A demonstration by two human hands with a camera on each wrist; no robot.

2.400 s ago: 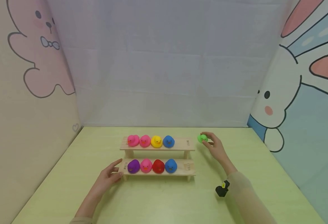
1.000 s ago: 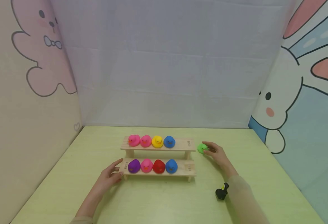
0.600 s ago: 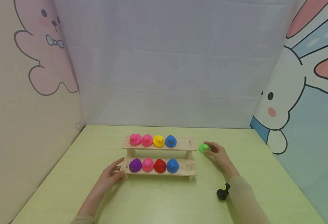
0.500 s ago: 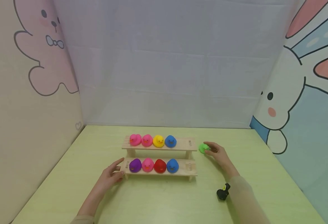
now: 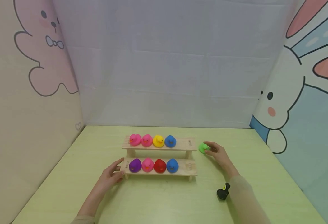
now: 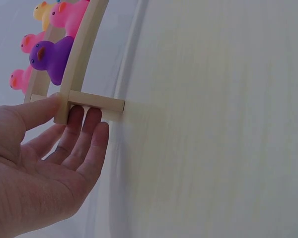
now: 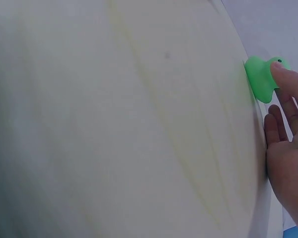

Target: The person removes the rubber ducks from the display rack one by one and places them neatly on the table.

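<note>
A two-step wooden stand [image 5: 191, 167] carries rubber ducks in two rows. The upper row has two pink ones, a yellow duck [image 5: 158, 141] and a blue one; on the lower step are a purple duck [image 5: 135, 165], a pink one, a red duck [image 5: 160, 166] and a blue one. My left hand [image 5: 108, 179] grips the lower step's left end, thumb on the board and fingers at its leg [image 6: 97, 100]. Right of the stand, my right hand [image 5: 219, 154] pinches a green rubber duck [image 5: 202, 148] by its head. In the right wrist view, its base is at the table surface.
A small black object with a yellow patch [image 5: 223, 193] lies beside my right sleeve. Behind the pale green table [image 5: 164, 199] hangs a white cloth [image 5: 164, 77]. Side panels with cartoon animals stand left and right.
My right hand has brought the green duck down to the table beside the stand and has kept still since. My left hand keeps its hold on the stand. The head view has shifted slightly.
</note>
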